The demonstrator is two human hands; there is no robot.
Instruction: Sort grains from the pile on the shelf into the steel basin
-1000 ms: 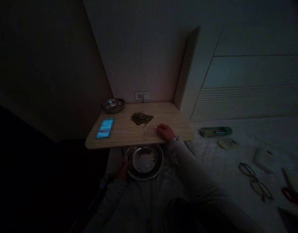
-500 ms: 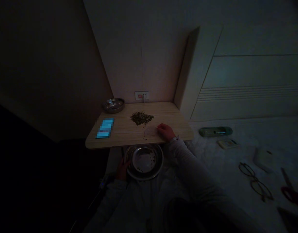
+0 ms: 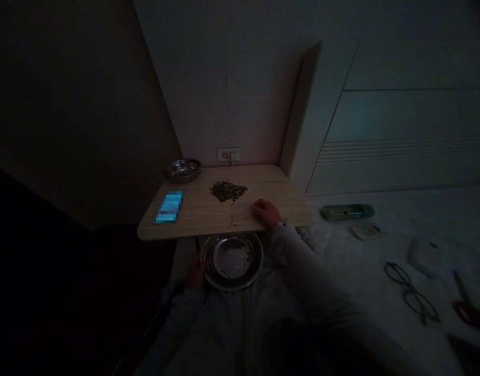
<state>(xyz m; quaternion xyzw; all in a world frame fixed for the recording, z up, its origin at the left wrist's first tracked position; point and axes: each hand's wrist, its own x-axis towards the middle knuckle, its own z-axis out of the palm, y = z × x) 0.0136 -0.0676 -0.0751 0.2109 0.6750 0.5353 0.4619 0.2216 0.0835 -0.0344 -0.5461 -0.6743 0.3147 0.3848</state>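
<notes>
My left hand grips the left rim of a shiny metal basin, held just below the table's front edge. A few small grains lie inside the basin. My right hand rests over the front right of the small wooden table, its fingers pinched on the edge of a thin, clear plastic piece. The piece's exact kind is hard to make out in the dim light. Behind it lies a pile of small dark green grains, with a few strays nearer the front edge.
A second metal bowl stands at the table's back left, with a lit phone before it. A wall socket holds a plug. On the bed at right lie a green case, a remote, glasses and scissors.
My right hand and the clear piece have barely shifted. The stray grains near the table's front edge lie slightly differently. My left hand and the basin stay where they were.
</notes>
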